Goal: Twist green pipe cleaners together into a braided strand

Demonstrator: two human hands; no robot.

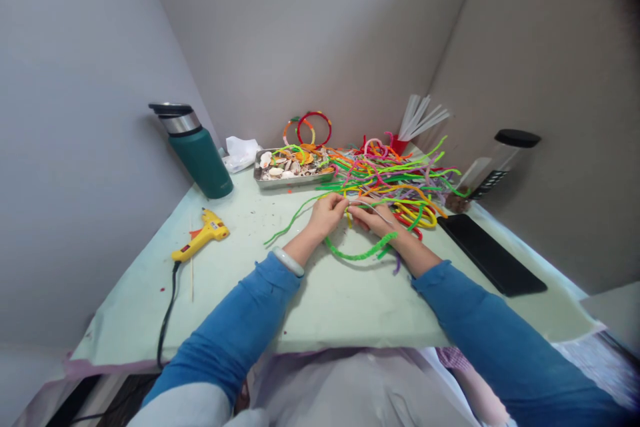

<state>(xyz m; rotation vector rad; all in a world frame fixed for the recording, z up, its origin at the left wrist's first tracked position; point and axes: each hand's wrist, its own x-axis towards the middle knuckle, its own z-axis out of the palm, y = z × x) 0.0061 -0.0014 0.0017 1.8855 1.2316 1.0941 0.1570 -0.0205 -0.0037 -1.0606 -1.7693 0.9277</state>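
Observation:
My left hand [326,213] and my right hand [371,219] meet at the middle of the pale green table [320,293], fingers pinched together on a thin grey pipe cleaner [373,205] that runs between them. A green pipe cleaner ring [361,253] curves under both wrists. Just behind the hands lies a tangled pile of coloured pipe cleaners [395,177]. A long green strand [287,221] trails off to the left of my left hand.
A metal tray of shells [290,167] sits behind the hands, wrapped hoops [314,127] beyond it. A yellow glue gun [203,235] and teal flask [197,150] stand left; a black slab [493,253], a clear jar [493,167] and a red cup of sticks [407,133] right.

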